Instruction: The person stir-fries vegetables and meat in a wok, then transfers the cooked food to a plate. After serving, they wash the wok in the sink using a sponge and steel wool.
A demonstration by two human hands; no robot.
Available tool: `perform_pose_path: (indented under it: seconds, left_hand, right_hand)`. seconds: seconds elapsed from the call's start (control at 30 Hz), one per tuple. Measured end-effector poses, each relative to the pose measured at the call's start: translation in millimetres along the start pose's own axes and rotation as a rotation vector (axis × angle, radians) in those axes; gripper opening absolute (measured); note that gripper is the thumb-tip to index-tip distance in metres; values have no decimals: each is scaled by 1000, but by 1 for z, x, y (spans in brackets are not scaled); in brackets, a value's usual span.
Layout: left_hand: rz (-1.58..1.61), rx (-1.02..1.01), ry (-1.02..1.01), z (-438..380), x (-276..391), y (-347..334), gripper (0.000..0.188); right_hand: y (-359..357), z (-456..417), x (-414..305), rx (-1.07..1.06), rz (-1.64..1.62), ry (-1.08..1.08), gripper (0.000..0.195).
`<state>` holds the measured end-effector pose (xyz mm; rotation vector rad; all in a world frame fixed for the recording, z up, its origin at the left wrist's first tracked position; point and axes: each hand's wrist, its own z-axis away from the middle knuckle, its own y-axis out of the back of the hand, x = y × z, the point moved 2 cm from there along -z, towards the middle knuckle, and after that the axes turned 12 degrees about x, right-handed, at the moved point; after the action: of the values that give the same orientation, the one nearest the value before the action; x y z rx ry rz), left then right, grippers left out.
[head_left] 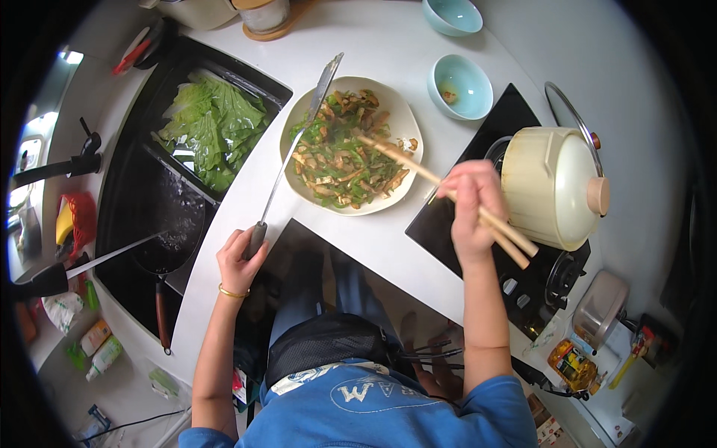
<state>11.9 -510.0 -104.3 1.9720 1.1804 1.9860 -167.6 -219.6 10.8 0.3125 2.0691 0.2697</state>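
My left hand (242, 259) grips the dark handle of a metal cooking spatula (278, 175). The spatula's blade rises over the left rim of a wide cream plate (411, 120). On that plate lies a stir-fry of sliced green peppers and browned strips (350, 162). In my right hand (473, 204) is a pair of wooden chopsticks (411, 164), their tips at the food near the plate's middle. The right hand is slightly blurred, above the near corner of the black gas hob. Whether the chopstick tips pinch any food cannot be made out.
A lidded cream pot (538, 185) stands on the black gas hob (440, 224). Two light-blue bowls (473, 84) sit behind. Leafy lettuce (215, 126) fills part of the black sink (126, 185) at left, where water runs into a pan (151, 255). An oil bottle (571, 367) lies at right.
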Motion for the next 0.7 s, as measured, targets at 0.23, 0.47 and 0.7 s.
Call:
perform_pose_path:
  seconds: [0.23,0.47,0.7]
  left_hand:
    - [-25,17,-39,-1,-1,-3,29]
    - [-29,15,-29,1,-1,-1,29]
    - [0,22,-16,1,1,0,28]
  right_hand:
    - [-33,-11,17,-305,165,322,13]
    - [-17,-20,27,-198,209,241,14]
    - [10,-17,55,40,-76,-406,26]
